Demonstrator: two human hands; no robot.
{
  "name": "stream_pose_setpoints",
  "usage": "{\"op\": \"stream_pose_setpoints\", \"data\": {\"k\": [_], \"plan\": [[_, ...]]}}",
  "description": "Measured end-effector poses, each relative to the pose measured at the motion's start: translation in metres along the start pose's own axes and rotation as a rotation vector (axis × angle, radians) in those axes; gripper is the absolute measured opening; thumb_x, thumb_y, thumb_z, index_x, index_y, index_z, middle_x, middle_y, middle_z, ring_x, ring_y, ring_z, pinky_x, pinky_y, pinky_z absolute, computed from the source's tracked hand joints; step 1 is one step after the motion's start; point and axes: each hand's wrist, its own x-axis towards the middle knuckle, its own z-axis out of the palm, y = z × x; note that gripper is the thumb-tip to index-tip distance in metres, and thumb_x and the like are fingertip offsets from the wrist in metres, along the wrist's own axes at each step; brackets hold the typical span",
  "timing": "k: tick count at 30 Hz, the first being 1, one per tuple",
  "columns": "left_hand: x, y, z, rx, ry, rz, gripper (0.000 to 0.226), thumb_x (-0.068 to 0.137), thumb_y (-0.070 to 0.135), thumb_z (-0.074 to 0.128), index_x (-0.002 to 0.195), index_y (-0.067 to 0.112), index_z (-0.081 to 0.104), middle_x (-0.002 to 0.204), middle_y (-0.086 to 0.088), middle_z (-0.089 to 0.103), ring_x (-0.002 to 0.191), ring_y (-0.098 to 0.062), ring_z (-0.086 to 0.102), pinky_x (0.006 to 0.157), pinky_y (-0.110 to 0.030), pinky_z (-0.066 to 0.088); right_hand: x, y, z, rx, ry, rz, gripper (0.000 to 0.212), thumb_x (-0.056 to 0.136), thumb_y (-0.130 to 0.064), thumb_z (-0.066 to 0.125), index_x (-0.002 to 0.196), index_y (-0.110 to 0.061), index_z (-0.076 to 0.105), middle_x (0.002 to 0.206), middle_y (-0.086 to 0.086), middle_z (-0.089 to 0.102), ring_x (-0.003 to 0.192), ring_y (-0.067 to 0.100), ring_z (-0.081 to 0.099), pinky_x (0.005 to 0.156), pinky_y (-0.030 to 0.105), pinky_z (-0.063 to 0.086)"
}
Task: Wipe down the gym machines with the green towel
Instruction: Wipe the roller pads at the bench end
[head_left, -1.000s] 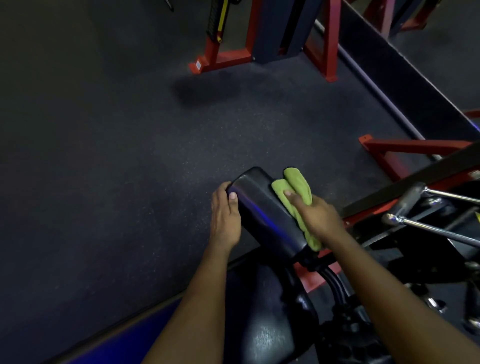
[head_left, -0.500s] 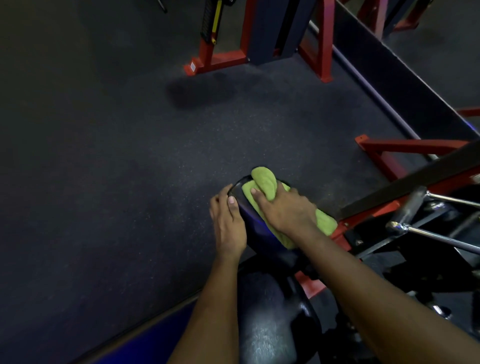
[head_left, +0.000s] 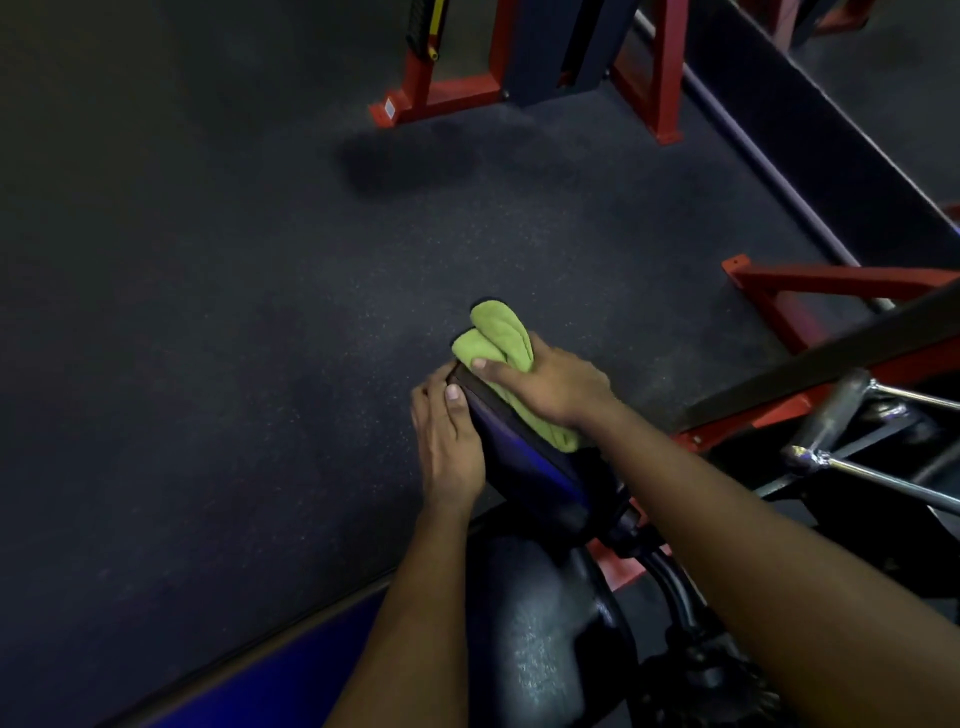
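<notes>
1 green towel (head_left: 498, 332) lies on the far end of 1 black pad (head_left: 519, 457). The right hand (head_left: 550, 387) grips it there, and the left hand (head_left: 449, 447) clasps the pad's edge. 2 chrome bars (head_left: 883, 482) stand right.

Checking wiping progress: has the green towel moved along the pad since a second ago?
Yes. The green towel slid to the far end of the pad and now overhangs it, under the right hand.

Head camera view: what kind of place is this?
Probably a gym: red machine frames stand on speckled rubber flooring, and a right hand holds a green towel on a black machine pad.
</notes>
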Motion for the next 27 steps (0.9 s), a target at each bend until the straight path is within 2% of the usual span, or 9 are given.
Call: {"op": "stream_pose_setpoints", "data": {"k": [4, 6, 9, 12, 16, 19, 22, 25, 27], "plan": [[0.0, -0.002, 0.001, 0.002, 0.01, 0.03, 0.045, 0.107, 0.04, 0.023, 0.141, 0.026, 0.05, 0.138, -0.003, 0.045, 0.128, -0.013, 0.042, 0.101, -0.02, 0.028, 0.036, -0.001, -0.005, 0.38, -0.159, 0.059, 0.078, 0.084, -0.081, 0.052, 0.146, -0.033, 0.051, 0.143, -0.001, 0.058, 0.128, 0.024, 0.056, 0.111, 0.04, 0.039], [0.0, -0.002, 0.002, 0.002, -0.004, 0.015, 0.042, 0.109, 0.038, 0.023, 0.142, 0.028, 0.049, 0.139, -0.001, 0.044, 0.128, -0.01, 0.041, 0.097, -0.012, 0.027, 0.053, 0.004, -0.008, 0.485, -0.267, 0.132, 0.079, 0.085, -0.077, 0.056, 0.142, -0.023, 0.055, 0.136, -0.001, 0.059, 0.12, 0.023, 0.058, 0.106, 0.035, 0.04], [-0.001, -0.001, 0.003, 0.001, -0.012, -0.012, 0.044, 0.108, 0.041, 0.021, 0.143, 0.03, 0.047, 0.141, -0.001, 0.042, 0.13, -0.012, 0.04, 0.097, -0.022, 0.031, 0.092, 0.044, 0.005, 0.571, -0.38, 0.282, 0.12, 0.048, -0.093, 0.068, 0.14, -0.019, 0.058, 0.129, 0.012, 0.067, 0.113, 0.034, 0.067, 0.109, 0.048, 0.046], [-0.003, 0.0, 0.002, -0.018, -0.004, -0.034, 0.044, 0.109, 0.04, 0.021, 0.143, 0.029, 0.046, 0.142, 0.0, 0.041, 0.131, -0.013, 0.041, 0.099, -0.028, 0.032, 0.113, 0.091, 0.02, 0.648, -0.388, 0.323, 0.108, 0.051, -0.084, 0.069, 0.136, -0.019, 0.062, 0.119, 0.017, 0.072, 0.106, 0.036, 0.072, 0.104, 0.055, 0.051], [-0.006, 0.005, -0.003, -0.054, -0.036, -0.032, 0.043, 0.109, 0.036, 0.023, 0.145, 0.028, 0.046, 0.144, 0.002, 0.043, 0.128, -0.007, 0.041, 0.101, -0.024, 0.032, 0.038, 0.072, -0.004, 0.666, -0.233, 0.358, 0.073, 0.091, -0.066, 0.056, 0.139, -0.011, 0.059, 0.125, 0.017, 0.069, 0.11, 0.032, 0.068, 0.106, 0.047, 0.05], [-0.015, -0.002, -0.019, -0.076, -0.087, -0.084, 0.042, 0.11, 0.035, 0.024, 0.148, 0.031, 0.04, 0.149, 0.009, 0.04, 0.132, -0.004, 0.037, 0.106, -0.023, 0.03, -0.005, 0.054, -0.006, 0.4, 0.002, 0.268, 0.073, 0.093, -0.071, 0.046, 0.14, -0.017, 0.058, 0.135, 0.01, 0.064, 0.119, 0.033, 0.061, 0.106, 0.042, 0.046], [-0.021, -0.002, -0.03, -0.091, -0.13, -0.152, 0.045, 0.11, 0.035, 0.024, 0.153, 0.029, 0.034, 0.151, 0.008, 0.038, 0.135, -0.009, 0.037, 0.104, -0.023, 0.026, -0.046, 0.029, 0.002, 0.058, 0.218, 0.168, 0.067, 0.096, -0.074, 0.031, 0.132, -0.025, 0.06, 0.129, 0.013, 0.066, 0.119, 0.039, 0.06, 0.096, 0.043, 0.044], [-0.021, 0.014, -0.019, -0.121, -0.098, -0.187, 0.049, 0.109, 0.04, 0.023, 0.157, 0.028, 0.025, 0.162, -0.001, 0.026, 0.144, -0.019, 0.033, 0.104, -0.025, 0.026, -0.06, 0.018, 0.008, -0.016, 0.312, 0.14, 0.067, 0.097, -0.075, 0.028, 0.125, -0.024, 0.062, 0.124, 0.011, 0.067, 0.114, 0.039, 0.061, 0.09, 0.045, 0.045], [-0.018, 0.019, -0.01, -0.093, -0.06, -0.11, 0.05, 0.108, 0.045, 0.023, 0.157, 0.034, 0.024, 0.164, -0.003, 0.019, 0.146, -0.021, 0.028, 0.107, -0.03, 0.027, -0.058, 0.017, 0.008, -0.025, 0.331, 0.149, 0.067, 0.097, -0.075, 0.028, 0.124, -0.024, 0.062, 0.124, 0.011, 0.067, 0.114, 0.038, 0.061, 0.089, 0.045, 0.044]]}}
